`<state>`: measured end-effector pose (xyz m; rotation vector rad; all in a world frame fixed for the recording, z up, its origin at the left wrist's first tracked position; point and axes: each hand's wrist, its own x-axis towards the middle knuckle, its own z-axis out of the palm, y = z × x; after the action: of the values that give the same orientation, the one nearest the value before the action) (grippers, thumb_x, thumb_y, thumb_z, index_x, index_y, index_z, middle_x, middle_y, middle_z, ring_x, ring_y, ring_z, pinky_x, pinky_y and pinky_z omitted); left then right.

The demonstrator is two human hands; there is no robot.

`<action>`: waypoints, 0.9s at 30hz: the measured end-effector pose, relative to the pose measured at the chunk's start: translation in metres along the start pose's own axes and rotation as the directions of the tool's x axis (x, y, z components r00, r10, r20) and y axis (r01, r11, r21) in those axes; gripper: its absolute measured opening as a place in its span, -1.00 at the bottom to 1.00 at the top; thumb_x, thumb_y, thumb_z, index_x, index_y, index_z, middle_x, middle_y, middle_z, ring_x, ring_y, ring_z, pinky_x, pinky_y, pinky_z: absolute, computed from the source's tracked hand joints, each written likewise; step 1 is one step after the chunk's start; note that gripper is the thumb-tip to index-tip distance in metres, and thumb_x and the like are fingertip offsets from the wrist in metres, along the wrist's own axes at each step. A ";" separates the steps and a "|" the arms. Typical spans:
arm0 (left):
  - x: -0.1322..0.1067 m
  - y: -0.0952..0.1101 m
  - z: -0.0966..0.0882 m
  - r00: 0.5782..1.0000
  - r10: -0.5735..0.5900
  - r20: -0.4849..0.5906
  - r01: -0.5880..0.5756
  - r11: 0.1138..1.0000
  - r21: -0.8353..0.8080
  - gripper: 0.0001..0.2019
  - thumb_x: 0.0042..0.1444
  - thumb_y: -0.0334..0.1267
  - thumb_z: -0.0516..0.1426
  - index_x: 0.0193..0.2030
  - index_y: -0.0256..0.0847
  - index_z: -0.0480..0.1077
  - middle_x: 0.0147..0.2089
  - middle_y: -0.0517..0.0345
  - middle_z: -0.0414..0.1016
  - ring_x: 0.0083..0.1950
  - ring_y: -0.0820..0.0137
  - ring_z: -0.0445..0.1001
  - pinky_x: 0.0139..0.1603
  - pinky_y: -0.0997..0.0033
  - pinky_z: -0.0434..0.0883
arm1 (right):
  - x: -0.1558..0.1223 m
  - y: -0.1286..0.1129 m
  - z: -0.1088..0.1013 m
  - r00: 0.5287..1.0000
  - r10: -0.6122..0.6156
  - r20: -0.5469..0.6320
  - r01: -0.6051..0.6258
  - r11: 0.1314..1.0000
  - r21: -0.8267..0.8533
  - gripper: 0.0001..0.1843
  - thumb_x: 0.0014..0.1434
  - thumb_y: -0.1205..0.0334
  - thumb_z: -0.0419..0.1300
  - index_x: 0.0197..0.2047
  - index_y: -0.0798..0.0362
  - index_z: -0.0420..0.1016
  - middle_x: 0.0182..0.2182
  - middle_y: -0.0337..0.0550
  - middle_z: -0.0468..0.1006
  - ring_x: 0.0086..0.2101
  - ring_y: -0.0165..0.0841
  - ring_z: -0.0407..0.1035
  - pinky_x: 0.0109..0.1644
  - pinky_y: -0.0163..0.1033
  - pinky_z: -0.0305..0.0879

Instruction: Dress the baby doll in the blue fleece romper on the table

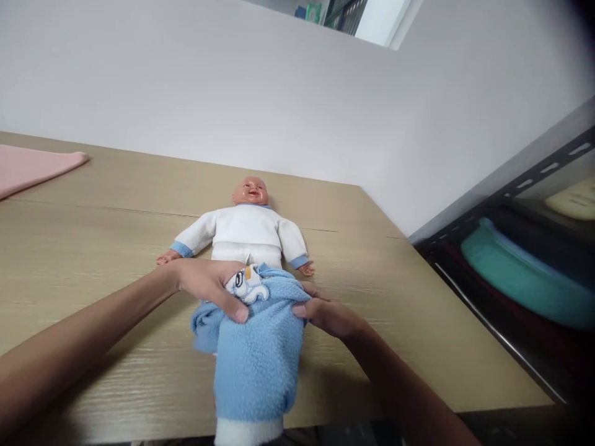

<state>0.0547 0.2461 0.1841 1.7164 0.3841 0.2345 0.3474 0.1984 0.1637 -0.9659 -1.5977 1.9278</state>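
Nearest, the blue fleece trousers (253,353) cover the doll's legs at six o'clock on the table (93,248). The left hand (209,285) curls its fingers shut on the waistband from nine o'clock, forearm stretched low; the right hand (325,313) pinches it at three o'clock. Beyond lies the doll (246,232), face up, head at twelve o'clock.

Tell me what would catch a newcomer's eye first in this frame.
A baby doll in a white top lies on its back in the middle of the wooden table. Both hands grip a fluffy blue garment bunched over its lower half: the left hand at the waist by a cartoon patch, the right hand on the other side. A pink cloth lies at the table's far left.
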 end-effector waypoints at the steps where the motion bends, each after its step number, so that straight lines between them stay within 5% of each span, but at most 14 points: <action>1: 0.000 -0.001 -0.001 0.999 0.004 0.049 -0.002 0.999 -0.049 -0.31 0.11 0.10 0.56 0.34 -0.03 0.63 0.20 0.10 0.76 0.17 0.07 0.75 0.26 0.22 0.67 | 0.000 0.000 -0.001 1.000 0.009 -0.010 -0.009 1.000 -0.011 -0.57 0.06 -0.15 0.54 -0.23 -0.01 0.61 -0.36 -0.28 0.44 -0.32 -0.33 0.31 -0.26 -0.27 0.31; 3: 0.000 -0.002 -0.003 0.971 -0.028 0.236 0.067 0.985 -0.158 -0.21 -0.03 -0.02 0.63 0.37 -0.05 0.63 0.24 0.07 0.75 0.25 -0.02 0.71 0.37 0.12 0.62 | -0.001 -0.004 0.000 0.998 0.015 0.063 -0.012 0.999 -0.052 -0.54 0.12 -0.18 0.51 -0.12 0.00 0.65 -0.28 -0.24 0.51 -0.26 -0.30 0.37 -0.18 -0.26 0.36; 6: -0.001 -0.005 -0.005 0.922 -0.099 0.373 0.168 0.973 -0.158 -0.41 -0.03 -0.11 0.63 0.15 -0.17 0.73 0.09 -0.02 0.82 0.15 -0.09 0.75 0.31 0.03 0.66 | -0.002 -0.015 0.003 0.964 0.012 0.267 0.034 0.985 -0.168 -0.39 0.12 -0.15 0.56 0.13 -0.01 0.66 -0.05 -0.14 0.63 -0.07 -0.19 0.50 0.03 -0.18 0.48; 10: -0.002 -0.009 -0.003 0.955 -0.137 0.262 0.177 0.975 -0.136 -0.64 0.09 -0.09 0.58 -0.02 -0.16 0.76 -0.04 -0.01 0.84 -0.03 -0.01 0.79 0.16 0.10 0.73 | -0.002 -0.020 0.007 0.932 0.095 0.350 0.025 0.946 -0.323 -0.44 0.04 -0.05 0.65 0.02 -0.01 0.67 -0.12 -0.16 0.64 -0.11 -0.18 0.53 -0.08 -0.20 0.55; 14: -0.002 -0.013 -0.003 0.961 -0.091 0.260 0.132 0.980 -0.146 -0.67 0.19 0.04 0.53 -0.07 -0.13 0.75 -0.15 0.05 0.82 -0.14 0.12 0.77 0.00 0.28 0.74 | 0.000 -0.003 0.006 0.953 -0.061 0.297 0.117 0.978 -0.175 -0.47 0.06 -0.16 0.67 -0.14 0.01 0.63 -0.31 -0.31 0.49 -0.31 -0.36 0.40 -0.21 -0.31 0.43; 17: -0.003 -0.015 -0.004 0.965 -0.094 0.244 0.136 0.977 -0.162 -0.56 0.22 0.15 0.50 0.01 -0.15 0.72 -0.09 0.07 0.81 -0.09 0.15 0.75 0.03 0.31 0.73 | 0.001 0.007 0.005 0.962 -0.125 0.243 0.149 0.985 -0.082 -0.35 0.09 -0.34 0.62 -0.11 0.03 0.60 -0.32 -0.32 0.44 -0.31 -0.38 0.35 -0.16 -0.30 0.42; 23: -0.001 -0.019 -0.003 0.983 0.017 0.182 0.021 0.979 -0.205 -0.63 0.25 0.01 0.50 0.04 -0.18 0.69 0.02 0.08 0.81 -0.02 0.19 0.75 0.05 0.38 0.70 | 0.000 0.004 0.005 0.954 -0.031 0.297 0.068 0.991 -0.116 -0.30 0.25 -0.47 0.46 -0.05 0.06 0.60 -0.19 -0.18 0.54 -0.15 -0.27 0.44 0.05 -0.20 0.48; 27: 0.002 -0.020 0.000 0.995 0.042 0.096 -0.023 0.982 -0.186 -0.63 0.27 0.02 0.49 0.01 -0.22 0.69 -0.05 0.07 0.82 -0.03 0.21 0.74 0.11 0.36 0.67 | -0.002 -0.001 0.004 0.910 0.052 0.411 -0.015 0.995 -0.094 -0.29 -0.05 -0.27 0.72 -0.14 0.09 0.61 -0.28 -0.25 0.54 -0.28 -0.36 0.43 -0.13 -0.31 0.49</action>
<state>0.0541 0.2497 0.1639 1.5455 0.2529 0.2010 0.3453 0.1951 0.1658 -0.6443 -1.9214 2.2105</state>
